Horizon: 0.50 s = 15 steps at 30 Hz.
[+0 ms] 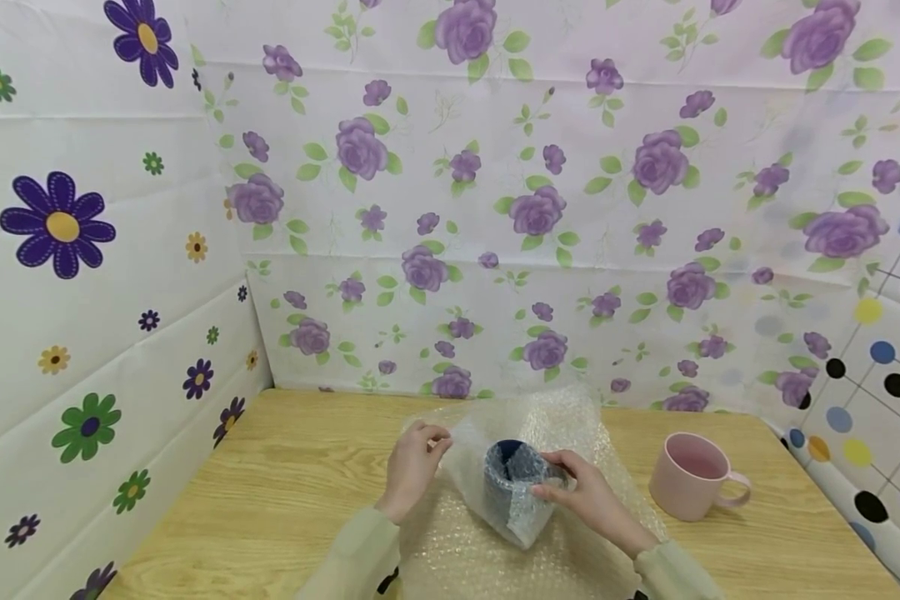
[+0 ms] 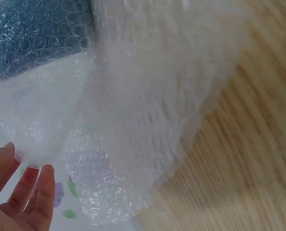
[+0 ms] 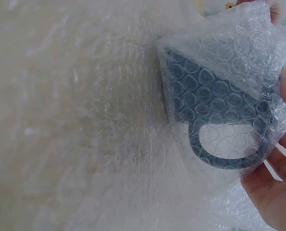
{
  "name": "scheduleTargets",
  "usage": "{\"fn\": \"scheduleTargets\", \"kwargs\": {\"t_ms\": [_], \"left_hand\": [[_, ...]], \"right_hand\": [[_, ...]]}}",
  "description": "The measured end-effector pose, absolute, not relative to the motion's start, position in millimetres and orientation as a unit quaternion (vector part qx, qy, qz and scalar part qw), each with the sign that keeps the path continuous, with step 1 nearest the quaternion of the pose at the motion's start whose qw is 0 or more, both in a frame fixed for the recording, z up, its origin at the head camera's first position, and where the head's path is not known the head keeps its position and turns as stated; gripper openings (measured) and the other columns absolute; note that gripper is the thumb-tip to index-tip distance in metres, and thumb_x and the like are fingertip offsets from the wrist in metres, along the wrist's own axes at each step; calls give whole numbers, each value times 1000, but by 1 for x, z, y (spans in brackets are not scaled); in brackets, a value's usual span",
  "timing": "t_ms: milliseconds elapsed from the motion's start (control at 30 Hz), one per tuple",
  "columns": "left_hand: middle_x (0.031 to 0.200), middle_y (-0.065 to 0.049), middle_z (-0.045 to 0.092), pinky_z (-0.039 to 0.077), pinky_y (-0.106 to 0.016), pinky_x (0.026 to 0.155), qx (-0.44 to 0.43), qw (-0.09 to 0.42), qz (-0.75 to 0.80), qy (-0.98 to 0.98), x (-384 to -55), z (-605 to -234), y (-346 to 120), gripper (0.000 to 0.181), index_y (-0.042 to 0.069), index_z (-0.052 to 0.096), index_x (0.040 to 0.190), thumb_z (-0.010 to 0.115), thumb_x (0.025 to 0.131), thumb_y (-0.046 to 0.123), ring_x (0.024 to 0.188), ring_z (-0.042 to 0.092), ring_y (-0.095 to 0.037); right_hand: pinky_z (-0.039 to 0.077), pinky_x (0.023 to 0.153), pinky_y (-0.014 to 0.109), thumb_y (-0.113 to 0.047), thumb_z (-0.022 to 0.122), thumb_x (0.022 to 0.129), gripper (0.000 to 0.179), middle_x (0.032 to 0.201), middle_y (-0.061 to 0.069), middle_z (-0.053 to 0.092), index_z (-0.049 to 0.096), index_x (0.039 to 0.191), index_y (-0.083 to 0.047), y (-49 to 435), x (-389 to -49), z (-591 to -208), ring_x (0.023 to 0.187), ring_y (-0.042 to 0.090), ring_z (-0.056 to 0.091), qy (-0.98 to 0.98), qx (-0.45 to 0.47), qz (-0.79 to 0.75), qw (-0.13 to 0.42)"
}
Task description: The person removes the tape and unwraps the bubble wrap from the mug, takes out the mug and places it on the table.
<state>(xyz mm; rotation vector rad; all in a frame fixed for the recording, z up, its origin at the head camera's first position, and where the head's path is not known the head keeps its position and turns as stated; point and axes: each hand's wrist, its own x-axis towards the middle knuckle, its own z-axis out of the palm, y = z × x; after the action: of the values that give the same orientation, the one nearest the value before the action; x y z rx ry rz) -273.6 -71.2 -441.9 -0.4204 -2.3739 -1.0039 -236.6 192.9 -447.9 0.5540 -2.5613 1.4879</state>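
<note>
A dark blue mug [image 1: 498, 497] stands on a large sheet of bubble wrap [image 1: 465, 565], with part of the sheet folded round it. My left hand [image 1: 412, 468] pinches a loose corner of the wrap between thumb and fingers, left of the mug; the left wrist view shows the hand [image 2: 30, 202] at that corner. On the mug's right, my right hand [image 1: 591, 497] grips it through the wrap, near the handle. Through the plastic, the mug's handle [image 3: 222, 162] shows in the right wrist view, beside the right hand [image 3: 273, 192].
A pink mug [image 1: 686, 487] stands upright on the wooden table [image 1: 307, 475], to the right of the sheet, its handle pointing right. Flowered cloth walls [image 1: 420, 317] rise behind and at the left, and a dotted cloth [image 1: 870, 400] hangs at the right.
</note>
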Motion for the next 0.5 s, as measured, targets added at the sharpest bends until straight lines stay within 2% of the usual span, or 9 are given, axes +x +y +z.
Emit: {"fn": "scheduleTargets", "kwargs": {"t_ms": [167, 333, 400, 500], "left_hand": [[74, -1, 49, 41, -24, 50, -147, 254, -384, -876, -275, -446, -76, 5, 4, 68, 82, 69, 80, 7, 59, 49, -12], [68, -5, 55, 43, -21, 45, -151, 202, -454, -855, -278, -448, -79, 15, -6, 64, 96, 63, 83, -1, 51, 55, -18], [72, -9, 60, 47, -23, 48, -163, 192, -479, -841, -279, -449, -79, 24, -10, 58, 106, 61, 83, -5, 56, 60, -22], [84, -17, 62, 51, -29, 62, -181, 206, -482, -832, -281, -450, -78, 36, -11, 45, 115, 59, 83, -9, 72, 62, -28]], "right_hand": [[36, 90, 49, -21, 74, 75, 45, 110, 12, 57, 57, 110, 1, 193, -236, -447, 105, 35, 49, -849, 187, 490, 69], [36, 90, 48, -20, 74, 75, 42, 110, 14, 57, 57, 107, 2, 192, -236, -446, 105, 35, 49, -845, 198, 491, 75], [36, 90, 48, -20, 74, 75, 42, 111, 15, 57, 57, 107, 1, 193, -236, -446, 105, 35, 49, -844, 196, 494, 74], [36, 90, 48, -21, 74, 75, 42, 111, 14, 57, 57, 107, 0, 193, -236, -447, 105, 34, 49, -845, 193, 494, 69]]}}
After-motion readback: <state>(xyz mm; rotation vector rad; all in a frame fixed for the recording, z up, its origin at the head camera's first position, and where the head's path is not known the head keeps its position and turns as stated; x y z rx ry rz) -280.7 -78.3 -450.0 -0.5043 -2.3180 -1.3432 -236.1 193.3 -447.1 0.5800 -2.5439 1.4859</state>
